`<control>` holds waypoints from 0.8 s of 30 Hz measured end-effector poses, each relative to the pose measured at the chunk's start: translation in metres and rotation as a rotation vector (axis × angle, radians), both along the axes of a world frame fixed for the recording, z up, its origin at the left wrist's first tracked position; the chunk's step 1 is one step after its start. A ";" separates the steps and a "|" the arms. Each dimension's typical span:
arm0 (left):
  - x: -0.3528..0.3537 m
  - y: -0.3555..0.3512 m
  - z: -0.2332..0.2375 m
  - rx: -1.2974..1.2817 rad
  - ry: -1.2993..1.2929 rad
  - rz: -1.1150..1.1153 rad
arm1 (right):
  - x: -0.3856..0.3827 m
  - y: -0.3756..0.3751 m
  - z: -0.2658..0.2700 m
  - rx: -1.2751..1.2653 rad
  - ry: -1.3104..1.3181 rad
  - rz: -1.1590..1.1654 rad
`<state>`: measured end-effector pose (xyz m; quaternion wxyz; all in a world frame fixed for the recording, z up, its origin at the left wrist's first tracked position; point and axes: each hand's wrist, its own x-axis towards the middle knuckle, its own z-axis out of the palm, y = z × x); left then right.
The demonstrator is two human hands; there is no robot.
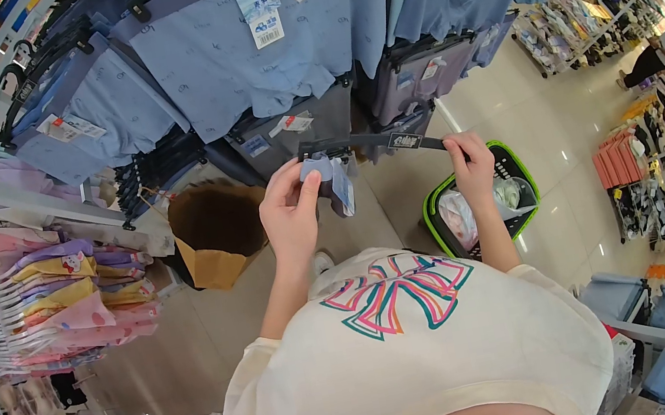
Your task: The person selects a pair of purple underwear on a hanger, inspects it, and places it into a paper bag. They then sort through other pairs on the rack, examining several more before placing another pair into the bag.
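Note:
In front of my chest, a black hanger (405,140) with a printed label spans the gap between my hands. My left hand (290,207) is closed near the hanger's left end, thumb pressed on a bunched blue garment (317,169). A tag in clear plastic (343,190) dangles beside that garment; its exact kind is hard to make out. My right hand (473,164) pinches the other end of the hanger, with no cloth at that end. Just beyond, grey boxer shorts (295,139) hang low on the rack.
Blue boxer shorts (261,43) with price tags fill the rack ahead. A brown cardboard box (222,257) stands on the floor at left; a green-rimmed basket (523,162) holding bagged items is at right. Children's clothes (69,287) hang at left. A person (663,51) is far right.

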<state>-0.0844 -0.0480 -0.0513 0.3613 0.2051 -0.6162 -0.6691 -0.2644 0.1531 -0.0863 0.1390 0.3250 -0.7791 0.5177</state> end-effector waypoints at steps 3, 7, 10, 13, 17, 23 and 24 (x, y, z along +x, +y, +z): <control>-0.002 0.002 0.005 -0.112 -0.029 -0.003 | -0.004 0.006 -0.002 0.068 -0.025 0.005; -0.007 0.006 0.005 -0.167 -0.064 0.027 | 0.000 -0.002 -0.001 0.110 0.125 -0.126; -0.012 0.011 0.005 -0.206 -0.109 0.047 | 0.015 -0.027 0.023 0.050 0.186 -0.031; -0.016 0.016 0.004 -0.234 -0.130 0.033 | 0.026 -0.055 0.047 0.005 0.099 0.268; -0.015 0.022 0.008 -0.252 -0.109 0.008 | 0.031 -0.078 0.056 -0.025 -0.372 0.651; -0.012 0.032 0.015 -0.226 -0.136 -0.032 | 0.029 -0.081 0.053 0.036 -0.603 0.666; -0.012 0.033 0.016 -0.210 -0.140 -0.044 | 0.028 -0.080 0.052 0.043 -0.615 0.668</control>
